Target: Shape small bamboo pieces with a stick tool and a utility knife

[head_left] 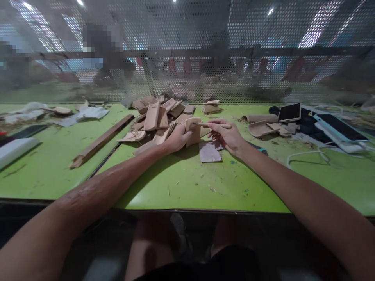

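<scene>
My left hand [176,139] is closed around a curved piece of light brown wood [193,137], holding it just above the green table. My right hand [227,136] grips a thin wooden-handled tool [225,126], whose narrow dark shaft points left and meets the wood's upper end. The kind of tip is too small to make out. Below the right hand lies a greyish square of paper or sandpaper [210,152]. Behind and left of my left hand, several curved wood pieces [156,117] are heaped up.
A long wooden bar [102,140] lies at left. More curved wood [259,127], a tablet-like device [289,112], a light-blue-edged device [341,127] and a white cable [304,154] are at right. A perforated screen [187,84] stands behind the green tabletop [187,187].
</scene>
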